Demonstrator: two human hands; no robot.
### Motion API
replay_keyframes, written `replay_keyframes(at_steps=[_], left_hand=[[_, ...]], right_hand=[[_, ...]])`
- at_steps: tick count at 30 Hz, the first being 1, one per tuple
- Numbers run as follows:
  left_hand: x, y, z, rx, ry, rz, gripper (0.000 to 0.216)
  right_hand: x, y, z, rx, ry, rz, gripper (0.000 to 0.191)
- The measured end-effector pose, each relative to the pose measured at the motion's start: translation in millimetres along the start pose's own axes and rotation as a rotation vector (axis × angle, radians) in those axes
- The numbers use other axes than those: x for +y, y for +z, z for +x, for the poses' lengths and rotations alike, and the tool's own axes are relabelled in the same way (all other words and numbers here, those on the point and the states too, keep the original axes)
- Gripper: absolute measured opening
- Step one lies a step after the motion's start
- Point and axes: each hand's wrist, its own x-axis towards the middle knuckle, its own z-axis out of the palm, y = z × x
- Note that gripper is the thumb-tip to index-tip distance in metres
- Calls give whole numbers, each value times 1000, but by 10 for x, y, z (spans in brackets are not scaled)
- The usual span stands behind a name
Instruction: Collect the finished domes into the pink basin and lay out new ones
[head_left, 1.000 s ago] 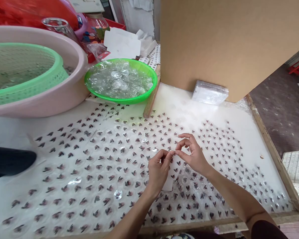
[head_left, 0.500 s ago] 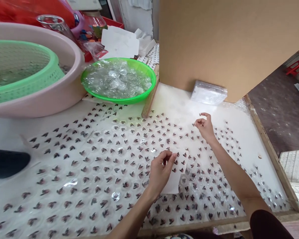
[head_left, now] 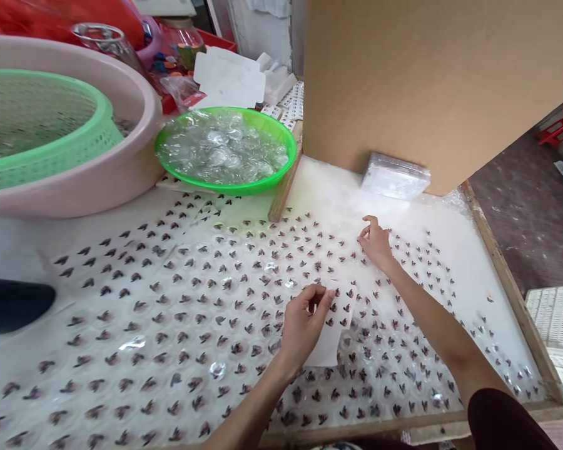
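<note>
My left hand (head_left: 304, 319) pinches the edge of a white sticker sheet (head_left: 326, 347) between thumb and fingers, over the near middle of the table. A few small dark-and-pink stickers (head_left: 343, 307) remain on the sheet's upper right part. Farther forward and right, my right hand (head_left: 376, 244) is low over the white surface, at the far edge of the rows. Its index finger is bent and stands apart from the thumb; I see nothing between them. Many clear round plastic pieces (head_left: 218, 370), most bearing the same dark motif, cover the table around both hands.
A green bowl (head_left: 263, 186) of clear discs stands at the back, beside a wooden strip (head_left: 281, 200). A pink tub (head_left: 75, 200) with a green basket (head_left: 96, 134) is left. A cardboard panel (head_left: 403, 81) rises behind a clear-wrapped block (head_left: 396, 175). A wooden edge (head_left: 511, 281) borders the right.
My right hand has shifted slightly left, and its raised index finger has come down toward the thumb. The left hand holds the sheet in nearly the same place.
</note>
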Motion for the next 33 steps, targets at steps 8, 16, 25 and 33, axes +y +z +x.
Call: replay_keyframes(at_steps=[8, 16, 25, 33], left_hand=[[-2, 0, -8, -24, -2, -6, 35], [-18, 3, 1, -8, 13, 8, 33], [-41, -1, 7, 8, -2, -12, 35], [-31, -36, 19, 65, -42, -65, 36]], right_hand=[[140, -275, 290, 159, 117, 41, 17], [214, -218, 514, -2, 229, 109, 13], [124, -176, 452, -22, 173, -185, 15], [-164, -356, 6, -33, 145, -68, 14]])
